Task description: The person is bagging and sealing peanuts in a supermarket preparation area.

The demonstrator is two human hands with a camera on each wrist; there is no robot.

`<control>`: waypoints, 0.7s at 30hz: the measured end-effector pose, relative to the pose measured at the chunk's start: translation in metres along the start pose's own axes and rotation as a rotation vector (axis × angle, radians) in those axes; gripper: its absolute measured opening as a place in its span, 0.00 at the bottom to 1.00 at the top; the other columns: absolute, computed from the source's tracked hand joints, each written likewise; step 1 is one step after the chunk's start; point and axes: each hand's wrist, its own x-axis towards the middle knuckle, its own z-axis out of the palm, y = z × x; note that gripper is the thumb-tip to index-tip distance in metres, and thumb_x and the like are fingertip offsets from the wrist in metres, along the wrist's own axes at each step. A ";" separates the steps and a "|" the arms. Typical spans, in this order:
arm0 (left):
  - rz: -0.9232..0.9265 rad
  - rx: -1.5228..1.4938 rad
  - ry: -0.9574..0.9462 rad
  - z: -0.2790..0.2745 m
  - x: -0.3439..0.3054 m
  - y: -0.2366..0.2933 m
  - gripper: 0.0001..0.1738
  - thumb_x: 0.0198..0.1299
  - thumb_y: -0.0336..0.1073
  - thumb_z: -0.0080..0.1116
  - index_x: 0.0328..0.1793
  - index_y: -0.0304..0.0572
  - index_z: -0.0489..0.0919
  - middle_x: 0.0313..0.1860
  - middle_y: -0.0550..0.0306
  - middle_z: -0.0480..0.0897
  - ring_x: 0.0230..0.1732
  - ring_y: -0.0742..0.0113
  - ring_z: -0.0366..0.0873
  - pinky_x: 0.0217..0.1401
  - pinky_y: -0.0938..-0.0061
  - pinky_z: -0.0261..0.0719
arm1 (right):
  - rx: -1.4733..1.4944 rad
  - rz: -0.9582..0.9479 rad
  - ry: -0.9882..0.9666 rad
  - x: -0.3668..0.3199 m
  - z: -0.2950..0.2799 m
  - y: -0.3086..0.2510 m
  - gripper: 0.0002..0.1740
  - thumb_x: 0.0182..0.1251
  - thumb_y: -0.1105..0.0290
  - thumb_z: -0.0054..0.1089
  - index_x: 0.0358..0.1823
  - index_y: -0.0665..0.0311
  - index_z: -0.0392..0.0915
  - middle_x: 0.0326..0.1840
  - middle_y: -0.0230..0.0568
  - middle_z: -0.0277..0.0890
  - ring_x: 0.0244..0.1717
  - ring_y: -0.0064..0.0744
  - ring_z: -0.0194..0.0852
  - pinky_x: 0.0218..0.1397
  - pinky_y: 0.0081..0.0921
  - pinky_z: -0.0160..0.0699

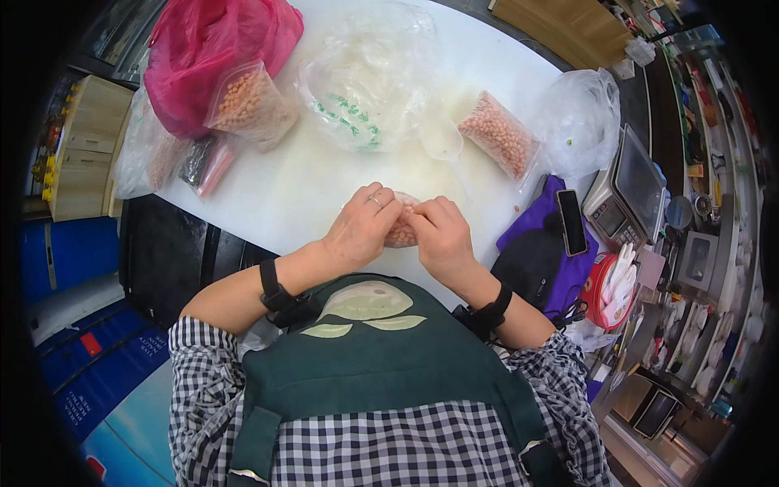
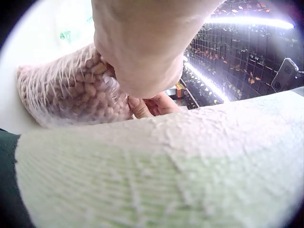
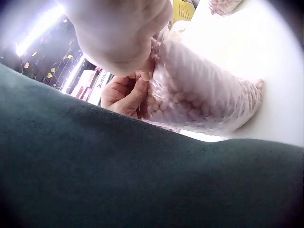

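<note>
A clear plastic bag of pinkish peanuts (image 1: 401,234) stands close to the person's body at the table's near edge. The left hand (image 1: 365,227), with a ring on one finger, pinches its top from one side. From the other side the right hand (image 1: 444,239) pinches the same edge, thumb and fingers curled in. Both wrist views show the bag's wrinkled, bulging body: in the left wrist view the peanuts (image 2: 80,92) press against the film, and in the right wrist view the bag (image 3: 204,92) leans away from the fingers. The palms hide most of the bag's mouth.
On the white table (image 1: 316,191) lie another peanut bag (image 1: 501,136), a clear scoop (image 1: 443,142) and a large crumpled clear bag (image 1: 369,81). A pink bag (image 1: 215,61) and a bag of tan beans (image 1: 251,105) sit far left. Right are a phone (image 1: 571,223) and scale (image 1: 625,199).
</note>
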 end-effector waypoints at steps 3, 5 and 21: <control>0.002 0.035 -0.040 -0.005 -0.001 0.002 0.14 0.48 0.20 0.63 0.43 0.36 0.79 0.37 0.47 0.76 0.40 0.46 0.74 0.48 0.58 0.75 | -0.004 0.004 -0.023 0.001 0.006 0.001 0.09 0.50 0.83 0.63 0.35 0.69 0.78 0.34 0.44 0.74 0.33 0.44 0.71 0.34 0.37 0.74; -0.013 0.029 -0.054 -0.009 0.000 0.002 0.15 0.48 0.21 0.64 0.44 0.36 0.79 0.38 0.48 0.77 0.41 0.47 0.75 0.48 0.58 0.76 | 0.005 0.008 -0.009 0.004 0.009 0.004 0.09 0.49 0.84 0.62 0.34 0.69 0.77 0.33 0.44 0.73 0.33 0.45 0.71 0.34 0.37 0.74; -0.085 -0.039 -0.075 -0.007 0.013 0.010 0.11 0.50 0.26 0.71 0.39 0.41 0.83 0.36 0.55 0.81 0.40 0.53 0.80 0.44 0.61 0.77 | 0.159 0.207 -0.106 -0.007 -0.029 0.013 0.11 0.52 0.81 0.72 0.38 0.69 0.82 0.38 0.43 0.75 0.38 0.44 0.76 0.40 0.36 0.78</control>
